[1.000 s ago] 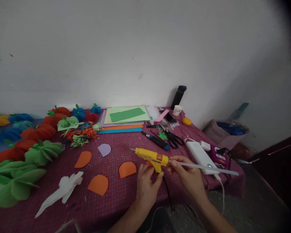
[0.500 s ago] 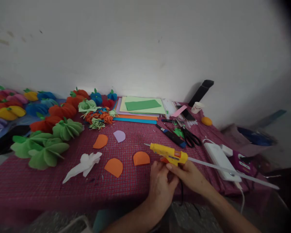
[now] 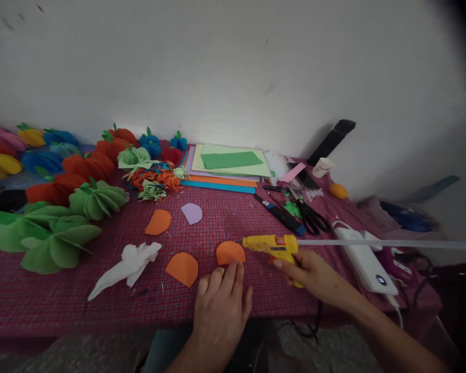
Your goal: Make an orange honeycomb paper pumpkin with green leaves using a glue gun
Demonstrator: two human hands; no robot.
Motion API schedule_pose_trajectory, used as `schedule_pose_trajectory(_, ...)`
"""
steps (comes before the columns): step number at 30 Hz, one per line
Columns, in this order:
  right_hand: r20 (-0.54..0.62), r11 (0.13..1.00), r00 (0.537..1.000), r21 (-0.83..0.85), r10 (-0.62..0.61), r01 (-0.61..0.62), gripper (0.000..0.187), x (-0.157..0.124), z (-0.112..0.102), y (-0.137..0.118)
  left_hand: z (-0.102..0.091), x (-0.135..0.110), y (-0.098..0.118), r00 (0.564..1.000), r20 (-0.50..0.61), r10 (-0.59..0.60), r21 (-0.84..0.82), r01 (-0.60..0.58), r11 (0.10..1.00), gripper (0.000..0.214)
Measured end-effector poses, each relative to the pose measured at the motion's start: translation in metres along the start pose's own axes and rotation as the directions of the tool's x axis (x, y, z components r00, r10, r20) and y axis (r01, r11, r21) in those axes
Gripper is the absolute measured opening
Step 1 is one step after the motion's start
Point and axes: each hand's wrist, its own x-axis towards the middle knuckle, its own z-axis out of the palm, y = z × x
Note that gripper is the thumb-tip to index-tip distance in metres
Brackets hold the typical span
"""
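A tissue (image 3: pixel 128 263) is lying at left. Fingers outstretched, the left hand (image 3: pixel 220 303) is touching an orange piece (image 3: pixel 230 252) on the table (image 3: pixel 227 217); the tip of the glue gun (image 3: pixel 270 245) is pointing at its right edge, and a slight slip could burn those fingers. The right hand (image 3: pixel 314 270) is gripping the glue gun's handle. The long glue stick (image 3: pixel 392 242) is jutting right; bumping the power bank (image 3: pixel 367 264) could jerk the tip.
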Motion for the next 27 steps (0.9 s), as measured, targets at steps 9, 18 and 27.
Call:
schedule_pose_trajectory(9,0.037,0.981,0.999,-0.194,-0.005,0.012,0.035,0.010,0.004,-0.002,0.002,0.000,0.000,0.996,0.062,-0.057,-0.017,0.059,0.998,0.033)
schedule_pose_trajectory(18,0.033,0.952,0.999,-0.305,0.038,-0.026,0.041,0.005,-0.003,0.001,0.004,0.001,-0.001,0.996,0.064,-0.064,-0.032,0.066,0.997,0.035)
schedule_pose_trajectory(27,0.049,0.951,0.999,-0.307,-0.001,0.016,0.037,0.000,-0.001,-0.005,0.003,0.000,-0.001,0.996,0.064,-0.068,-0.047,0.071,0.996,0.034)
